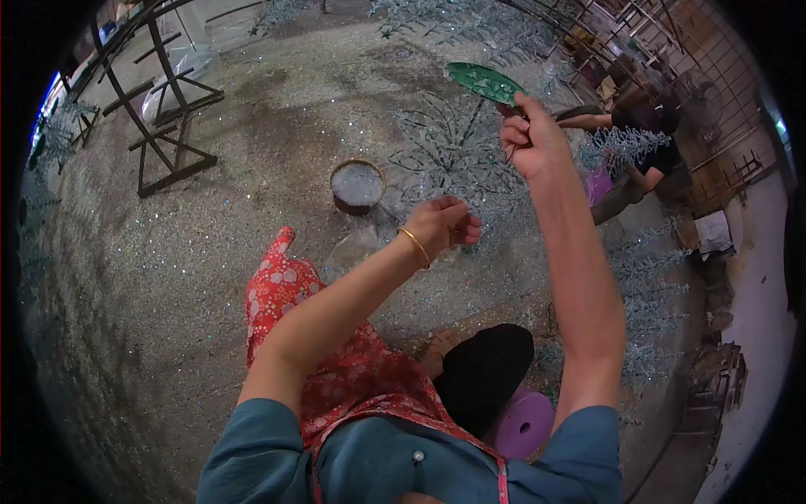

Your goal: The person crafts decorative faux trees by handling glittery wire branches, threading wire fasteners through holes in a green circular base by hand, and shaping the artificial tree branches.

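My right hand [535, 139] is raised at the upper right, with its fingers closed on the near end of a green oval piece [484, 82] with whitish flecks. Lower and nearer the middle is my left hand [447, 222], a gold bangle at its wrist. Its fingers curl inward, and whatever they may hold is hidden. A round tub [358, 186] of whitish glittery material stands on the floor to the left of that hand. Beyond both hands, glitter-covered artificial branches [449, 139] spread over the floor.
Dark metal frames [172, 168] stand at the upper left. At the right, a co-worker in dark clothes [663, 139] sits among frosted branches [625, 149]. A purple round stool [520, 424] is beside my knee. Glitter covers the floor [210, 286].
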Available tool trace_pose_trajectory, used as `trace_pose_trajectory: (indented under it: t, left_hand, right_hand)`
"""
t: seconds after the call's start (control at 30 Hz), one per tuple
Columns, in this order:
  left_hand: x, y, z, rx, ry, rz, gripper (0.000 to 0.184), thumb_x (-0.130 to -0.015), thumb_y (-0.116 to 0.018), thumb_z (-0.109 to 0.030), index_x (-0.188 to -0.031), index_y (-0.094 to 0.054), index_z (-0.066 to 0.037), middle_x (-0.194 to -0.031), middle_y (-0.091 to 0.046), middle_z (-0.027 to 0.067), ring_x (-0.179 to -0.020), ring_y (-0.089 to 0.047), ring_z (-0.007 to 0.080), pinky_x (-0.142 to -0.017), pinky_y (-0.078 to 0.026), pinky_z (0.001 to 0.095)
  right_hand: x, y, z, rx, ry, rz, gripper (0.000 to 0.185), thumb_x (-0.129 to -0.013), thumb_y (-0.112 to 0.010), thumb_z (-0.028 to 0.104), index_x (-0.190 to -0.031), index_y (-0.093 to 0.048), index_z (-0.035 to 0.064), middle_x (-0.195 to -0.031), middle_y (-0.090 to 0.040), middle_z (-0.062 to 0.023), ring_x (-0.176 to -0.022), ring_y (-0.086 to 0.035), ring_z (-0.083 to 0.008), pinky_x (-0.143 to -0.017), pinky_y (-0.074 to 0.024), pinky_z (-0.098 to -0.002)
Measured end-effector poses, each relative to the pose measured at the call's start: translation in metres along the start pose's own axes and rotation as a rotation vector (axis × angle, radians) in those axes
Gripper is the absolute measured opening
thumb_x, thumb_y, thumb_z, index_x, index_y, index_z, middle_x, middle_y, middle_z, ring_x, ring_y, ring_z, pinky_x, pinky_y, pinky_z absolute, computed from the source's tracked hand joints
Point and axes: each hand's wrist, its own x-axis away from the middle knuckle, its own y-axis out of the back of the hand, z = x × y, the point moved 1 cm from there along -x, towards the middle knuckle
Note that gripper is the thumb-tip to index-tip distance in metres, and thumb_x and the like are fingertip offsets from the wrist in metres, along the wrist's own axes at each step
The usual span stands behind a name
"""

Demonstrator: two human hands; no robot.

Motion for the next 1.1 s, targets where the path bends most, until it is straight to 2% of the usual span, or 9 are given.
trace_pose_trajectory:
  t: [0.03,0.17,0.23,0.43,0.5,0.63,0.7,0.9,1.1]
  left_hand:
    - [0.001,-0.001,0.0,-0.031,0.004,-0.017,0.013,-0.085,-0.044,-0.013,-0.085,-0.048,0.0,-0.078,-0.057,0.0132,-0.065,-0.057,0.0196,-0.06,-0.049,0.0315]
    - [0.013,-0.005,-0.006,-0.182,0.062,0.073,0.018,-0.086,-0.044,-0.017,-0.082,-0.051,-0.001,-0.071,-0.058,0.0108,-0.06,-0.057,0.0182,-0.055,-0.047,0.0279]
    - [0.028,-0.017,-0.014,-0.147,0.331,0.461,0.021,-0.086,-0.043,-0.019,-0.082,-0.053,-0.001,-0.068,-0.058,0.0096,-0.053,-0.056,0.0165,-0.05,-0.046,0.0264]
    - [0.017,0.008,-0.037,0.058,0.07,0.251,0.021,-0.087,-0.044,-0.019,-0.092,-0.049,0.0,-0.071,-0.059,0.0093,-0.054,-0.054,0.0141,-0.049,-0.044,0.0254]
    - [0.015,0.012,-0.041,0.041,-0.001,0.046,0.019,-0.086,-0.043,-0.014,-0.099,-0.045,0.0,-0.077,-0.058,0.0114,-0.06,-0.055,0.0171,-0.056,-0.047,0.028]
    - [0.014,0.003,-0.04,0.105,-0.02,-0.068,0.017,-0.085,-0.04,-0.006,-0.102,-0.042,0.0,-0.087,-0.056,0.0154,-0.071,-0.056,0.0217,-0.066,-0.048,0.0309]
    - [0.008,0.007,-0.037,0.205,-0.036,-0.139,0.022,-0.085,-0.037,-0.002,-0.105,-0.038,0.005,-0.093,-0.054,0.0209,-0.08,-0.056,0.0269,-0.07,-0.049,0.0344]
    - [0.005,0.008,-0.032,0.215,0.025,-0.067,0.02,-0.085,-0.031,0.001,-0.102,-0.038,0.01,-0.1,-0.051,0.0222,-0.087,-0.055,0.0298,-0.075,-0.047,0.0339]
    - [0.01,0.0,-0.029,0.369,0.157,-0.234,0.021,-0.086,-0.029,-0.001,-0.101,-0.043,0.004,-0.099,-0.052,0.0175,-0.087,-0.054,0.0249,-0.073,-0.046,0.0303]
  right_hand:
    - [-0.001,0.001,0.0,0.004,-0.007,-0.008,0.013,-0.079,-0.054,0.005,-0.084,-0.043,0.0066,-0.073,-0.046,-0.0048,-0.043,-0.033,-0.0036,-0.035,-0.0223,-0.0164]
    - [0.0,0.006,0.001,0.007,-0.009,-0.03,0.011,-0.08,-0.054,0.006,-0.083,-0.044,0.0068,-0.074,-0.048,-0.0058,-0.043,-0.033,-0.0037,-0.035,-0.0221,-0.0162]
    - [0.004,0.003,-0.001,0.005,0.002,-0.037,0.01,-0.08,-0.054,0.007,-0.083,-0.044,0.0066,-0.073,-0.047,-0.0054,-0.043,-0.033,-0.0038,-0.035,-0.0219,-0.0162]
    - [0.014,0.003,-0.009,0.051,0.039,-0.009,0.01,-0.08,-0.054,0.007,-0.08,-0.044,0.0064,-0.065,-0.042,-0.0004,-0.044,-0.033,-0.004,-0.035,-0.0219,-0.0167]
    - [0.018,0.003,-0.01,0.07,0.058,-0.036,0.01,-0.08,-0.053,0.007,-0.079,-0.044,0.0065,-0.064,-0.039,0.0009,-0.044,-0.033,-0.004,-0.035,-0.0221,-0.017]
    - [0.024,0.005,-0.017,0.087,0.082,0.006,0.013,-0.078,-0.055,0.008,-0.075,-0.043,0.0039,-0.062,-0.038,0.0002,-0.045,-0.033,-0.0068,-0.037,-0.0241,-0.021]
    - [0.027,0.005,-0.022,0.088,0.079,0.016,0.014,-0.078,-0.055,0.008,-0.074,-0.043,0.0039,-0.061,-0.037,0.0003,-0.045,-0.033,-0.0066,-0.037,-0.0241,-0.0212]
    - [0.037,0.007,-0.033,0.109,0.0,0.025,0.014,-0.079,-0.055,0.009,-0.072,-0.042,0.0079,-0.057,-0.035,0.0033,-0.043,-0.032,-0.0039,-0.036,-0.0222,-0.0177]
    - [0.044,0.005,-0.043,0.15,0.009,0.038,0.017,-0.078,-0.056,0.011,-0.07,-0.042,0.0087,-0.056,-0.034,0.0038,-0.043,-0.031,-0.0037,-0.036,-0.0222,-0.0177]
